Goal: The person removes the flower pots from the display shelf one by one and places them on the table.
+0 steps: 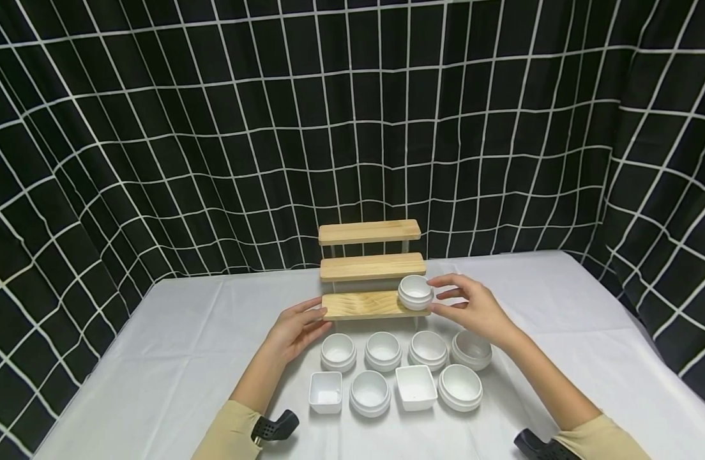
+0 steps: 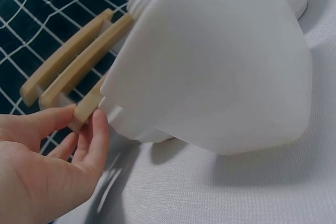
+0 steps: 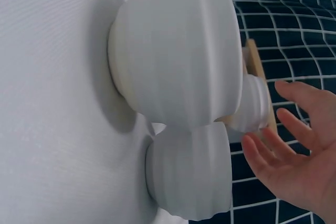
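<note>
A three-tier wooden display stand [image 1: 375, 305] stands at the table's middle back. My left hand [image 1: 297, 329] pinches the left end of its lowest board, and in the left wrist view thumb and fingers [image 2: 97, 142] lie either side of that board [image 2: 86, 106]. On the board's right end sits a small round white bowl [image 1: 415, 292]. Beside it is my right hand [image 1: 470, 308], fingers spread around the bowl's right side. In the right wrist view this hand [image 3: 304, 145] is loosely spread next to the bowl [image 3: 253, 103]; whether a fingertip touches is hard to tell.
Two rows of white bowls stand in front of the stand, mostly round ones [image 1: 370, 393], plus two square ones, left [image 1: 325, 391] and right [image 1: 416, 387]. A white cloth [image 1: 186, 358] covers the table. Behind hangs a black curtain [image 1: 272, 128] with white grid lines.
</note>
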### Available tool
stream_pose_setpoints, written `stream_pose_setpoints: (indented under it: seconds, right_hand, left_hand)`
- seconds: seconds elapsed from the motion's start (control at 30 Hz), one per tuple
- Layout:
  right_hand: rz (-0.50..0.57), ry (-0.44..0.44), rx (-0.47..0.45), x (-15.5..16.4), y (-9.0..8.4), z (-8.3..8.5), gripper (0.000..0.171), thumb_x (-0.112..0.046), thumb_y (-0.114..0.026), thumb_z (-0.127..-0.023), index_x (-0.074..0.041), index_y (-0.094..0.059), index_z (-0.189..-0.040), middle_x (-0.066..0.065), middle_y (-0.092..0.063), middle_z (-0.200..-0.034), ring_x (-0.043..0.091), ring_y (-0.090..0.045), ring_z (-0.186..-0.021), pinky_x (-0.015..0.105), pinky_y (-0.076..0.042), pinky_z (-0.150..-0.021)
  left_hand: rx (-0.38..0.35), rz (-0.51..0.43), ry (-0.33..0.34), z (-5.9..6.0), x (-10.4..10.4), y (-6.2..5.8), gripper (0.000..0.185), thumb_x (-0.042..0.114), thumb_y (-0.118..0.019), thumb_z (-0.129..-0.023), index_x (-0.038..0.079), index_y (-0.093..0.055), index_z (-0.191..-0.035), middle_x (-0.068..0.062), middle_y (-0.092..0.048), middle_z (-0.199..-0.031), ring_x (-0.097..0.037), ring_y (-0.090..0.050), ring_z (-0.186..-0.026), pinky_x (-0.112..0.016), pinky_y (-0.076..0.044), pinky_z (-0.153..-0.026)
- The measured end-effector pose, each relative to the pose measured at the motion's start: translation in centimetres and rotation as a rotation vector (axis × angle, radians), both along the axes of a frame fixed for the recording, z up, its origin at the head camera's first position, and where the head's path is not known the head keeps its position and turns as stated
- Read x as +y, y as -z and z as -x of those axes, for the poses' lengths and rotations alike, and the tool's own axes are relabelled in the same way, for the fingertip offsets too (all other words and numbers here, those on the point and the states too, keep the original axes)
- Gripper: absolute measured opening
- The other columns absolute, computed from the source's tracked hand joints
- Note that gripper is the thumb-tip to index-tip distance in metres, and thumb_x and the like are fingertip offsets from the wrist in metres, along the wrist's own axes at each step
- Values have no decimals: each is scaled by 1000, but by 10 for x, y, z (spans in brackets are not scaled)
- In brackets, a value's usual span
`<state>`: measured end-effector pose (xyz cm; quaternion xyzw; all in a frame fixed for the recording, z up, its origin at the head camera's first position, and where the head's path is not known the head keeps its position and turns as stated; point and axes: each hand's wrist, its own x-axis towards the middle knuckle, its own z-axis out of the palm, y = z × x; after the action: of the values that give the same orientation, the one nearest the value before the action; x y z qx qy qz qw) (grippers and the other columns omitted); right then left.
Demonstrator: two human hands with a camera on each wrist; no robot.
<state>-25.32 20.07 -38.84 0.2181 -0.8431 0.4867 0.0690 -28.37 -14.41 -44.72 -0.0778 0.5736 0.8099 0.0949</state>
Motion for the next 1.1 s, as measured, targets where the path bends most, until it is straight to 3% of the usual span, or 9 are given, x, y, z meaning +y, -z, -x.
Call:
stream_pose_setpoints:
  seconds: [0.33, 0.5, 0.87, 1.1]
  right_hand:
    - [-11, -10, 9, 0, 6, 4, 42, -5, -76, -97, 5, -62, -135, 28, -62, -138, 46, -69, -116, 19, -61, -87]
    - [-4, -15, 3, 1, 9, 6, 43, -5, -76, -97, 5, -62, -136, 29, -61, -138, 47, -69, -116, 17, -60, -85]
    - [13, -18, 0, 5, 7, 7, 50, -2, -75, -97, 7, -55, -142, 33, -61, -135, 48, -69, -115, 20, -63, -87]
    - [-4, -35, -50, 0, -3, 17, 55, -6, -75, -98, 8, -52, -145, 33, -59, -138, 48, -66, -119, 34, -65, -97]
  left_hand:
    - [-2, 4, -6, -3, 0, -5, 49, -9, -57, -103, -11, -47, -151, -26, -59, -129, -15, -70, -91, -27, -66, -91]
    - [1, -5, -2, -3, 0, -5, 49, -9, -56, -103, -12, -46, -151, -24, -60, -124, -15, -70, -91, -26, -66, -90]
    - [-3, 2, 14, -1, 1, -3, 48, -9, -57, -103, -11, -48, -150, -28, -59, -131, -16, -70, -93, -27, -66, -92]
    - [-3, -4, 8, -1, -1, -3, 49, -8, -57, -103, -11, -48, -151, -28, -58, -133, -17, -70, -94, -28, -65, -94]
